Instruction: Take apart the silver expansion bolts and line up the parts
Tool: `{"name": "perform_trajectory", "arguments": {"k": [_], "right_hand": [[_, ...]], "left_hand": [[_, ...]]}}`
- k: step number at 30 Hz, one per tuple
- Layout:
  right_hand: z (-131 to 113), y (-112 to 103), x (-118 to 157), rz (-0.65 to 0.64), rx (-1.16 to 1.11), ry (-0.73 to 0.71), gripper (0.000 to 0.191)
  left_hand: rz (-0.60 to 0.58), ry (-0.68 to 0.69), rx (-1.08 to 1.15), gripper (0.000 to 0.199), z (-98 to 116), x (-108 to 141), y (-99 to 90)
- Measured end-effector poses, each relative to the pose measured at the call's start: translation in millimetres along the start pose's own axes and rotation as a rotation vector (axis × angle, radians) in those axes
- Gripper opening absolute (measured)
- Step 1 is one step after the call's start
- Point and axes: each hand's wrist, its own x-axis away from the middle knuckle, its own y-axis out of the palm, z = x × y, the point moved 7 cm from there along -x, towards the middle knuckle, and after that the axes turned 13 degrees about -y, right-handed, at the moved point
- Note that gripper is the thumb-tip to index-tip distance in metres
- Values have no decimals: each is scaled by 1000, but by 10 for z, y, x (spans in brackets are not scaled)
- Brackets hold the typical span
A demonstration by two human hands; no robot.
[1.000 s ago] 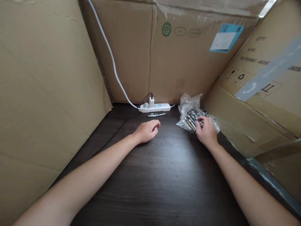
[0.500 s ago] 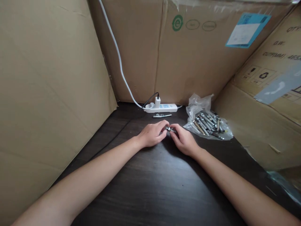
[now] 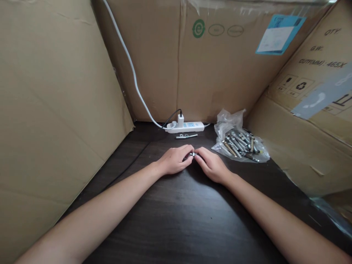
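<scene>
Silvery metal glints between two sets of fingertips: a small bolt-like part (image 3: 193, 154), just above the dark tabletop (image 3: 165, 220), in the middle of the scene. The right hand (image 3: 211, 165) has it pinched by the right end between thumb and fingers, most of its length hidden, a grip that probably steadies it. The left hand (image 3: 176, 159) comes in from the other side, thumb and forefinger curled around the left end; whether they press on it, I can't tell. Both forearms angle inward from the near edge, letting the fingertips meet.

Just beyond, a loose metal rod (image 3: 188, 136) lies crosswise beside small rings (image 3: 183, 135), perhaps set there to stay apart from the pile. To the right, a clear plastic bag (image 3: 229, 117) spreads wide around its heaped bolts (image 3: 240, 143), near the right hand and seemingly handy for it. Farther back, a white power strip (image 3: 192, 127) sits along the far cardboard wall (image 3: 154, 73), presumably out of the hands' way, with a white plug (image 3: 180, 121) upright in it.
</scene>
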Motion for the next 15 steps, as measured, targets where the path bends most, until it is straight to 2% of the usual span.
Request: {"name": "perform_trajectory", "arguments": {"k": [3,12,15], "right_hand": [[-2,16,0,-10,18,4,21],[-37,64,-7,-59,102,0,18],[-26,60,-8,-45,87,9,17]], "left_hand": [[8,4,7,13,0,-1,9],[-37,-79,-37,34,-120,-50,119],[-22,-98,32,28,-121,-43,78]]}}
